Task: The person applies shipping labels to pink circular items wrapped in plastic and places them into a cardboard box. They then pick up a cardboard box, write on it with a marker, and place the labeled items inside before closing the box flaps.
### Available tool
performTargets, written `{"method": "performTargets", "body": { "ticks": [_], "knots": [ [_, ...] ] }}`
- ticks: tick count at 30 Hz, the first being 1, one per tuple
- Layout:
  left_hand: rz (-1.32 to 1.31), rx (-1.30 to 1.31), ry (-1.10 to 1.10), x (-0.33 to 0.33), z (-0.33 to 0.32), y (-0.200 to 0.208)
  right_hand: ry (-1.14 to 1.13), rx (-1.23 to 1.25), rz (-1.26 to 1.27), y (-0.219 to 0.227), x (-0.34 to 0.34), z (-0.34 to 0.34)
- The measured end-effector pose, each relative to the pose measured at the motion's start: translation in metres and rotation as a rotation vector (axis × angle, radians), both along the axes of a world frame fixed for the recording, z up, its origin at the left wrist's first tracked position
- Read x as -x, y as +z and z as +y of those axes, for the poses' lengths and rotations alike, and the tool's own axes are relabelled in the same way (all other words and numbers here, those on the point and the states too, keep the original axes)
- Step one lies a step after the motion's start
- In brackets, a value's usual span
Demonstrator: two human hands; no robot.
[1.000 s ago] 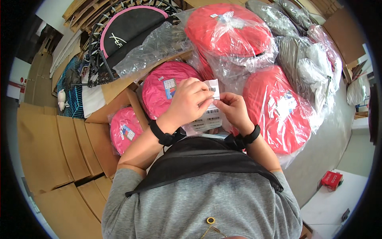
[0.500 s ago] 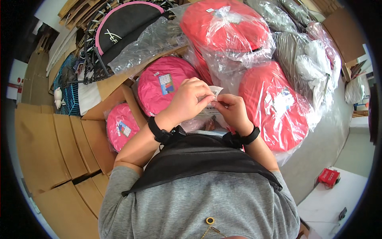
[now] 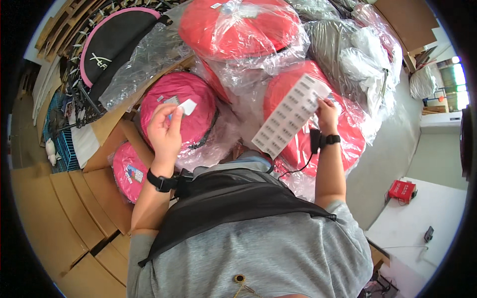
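My left hand point(image 3: 166, 130) pinches a small white sticker label point(image 3: 188, 107) between thumb and fingers. It hovers over a round pink fabric package point(image 3: 198, 97) in clear plastic. My right hand point(image 3: 327, 115) grips the upper right edge of a sheet of barcode labels point(image 3: 292, 115), held tilted with its rows of printed labels facing me. Behind the sheet lies a red round package point(image 3: 343, 144) wrapped in clear plastic, partly hidden by it. A second, smaller pink package point(image 3: 130, 171) rests lower left, beside cardboard.
A larger red wrapped package point(image 3: 238, 35) sits at the far middle, with grey wrapped bundles point(image 3: 330, 47) to its right. A black folded trampoline with pink trim point(image 3: 112, 44) leans far left. Cardboard boxes point(image 3: 47, 213) line the left; a white table point(image 3: 417, 218) holds a red box point(image 3: 401, 191).
My hands, earlier together at the label sheet, have moved apart. The left went left with a small label; the right carried the sheet right, and its printed face now shows.
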State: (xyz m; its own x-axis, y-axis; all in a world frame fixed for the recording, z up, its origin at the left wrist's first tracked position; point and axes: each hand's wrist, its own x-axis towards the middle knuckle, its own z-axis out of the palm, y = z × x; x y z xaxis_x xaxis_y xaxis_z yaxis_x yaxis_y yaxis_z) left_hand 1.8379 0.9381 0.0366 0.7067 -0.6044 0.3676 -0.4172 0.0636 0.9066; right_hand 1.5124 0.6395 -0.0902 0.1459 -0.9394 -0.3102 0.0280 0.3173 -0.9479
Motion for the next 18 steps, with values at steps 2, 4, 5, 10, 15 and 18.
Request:
{"method": "performTargets", "body": {
  "ticks": [2, 4, 5, 10, 15, 18],
  "knots": [
    [-0.129, -0.08, 0.056, 0.0, 0.0, -0.006, -0.169, -0.012, 0.167, -0.031, 0.037, -0.039],
    [-0.294, -0.099, 0.063, -0.002, 0.002, -0.013, -0.262, 0.024, 0.542, -0.044, 0.055, -0.061],
    [-0.382, -0.117, 0.078, -0.005, 0.006, -0.016, -0.218, 0.111, 0.712, -0.043, 0.048, -0.066],
    [-0.677, -0.238, 0.166, -0.005, 0.008, -0.016, 0.266, 0.675, 0.813, -0.006, -0.079, -0.02],
    [-0.83, -0.29, 0.219, -0.013, 0.033, -0.046, 1.266, -0.134, -0.01, 0.063, -0.226, 0.153],
    [-0.843, -0.364, 0.277, -0.021, 0.06, -0.057, 1.159, -0.468, -0.107, 0.075, -0.273, 0.199]
  ]
}}
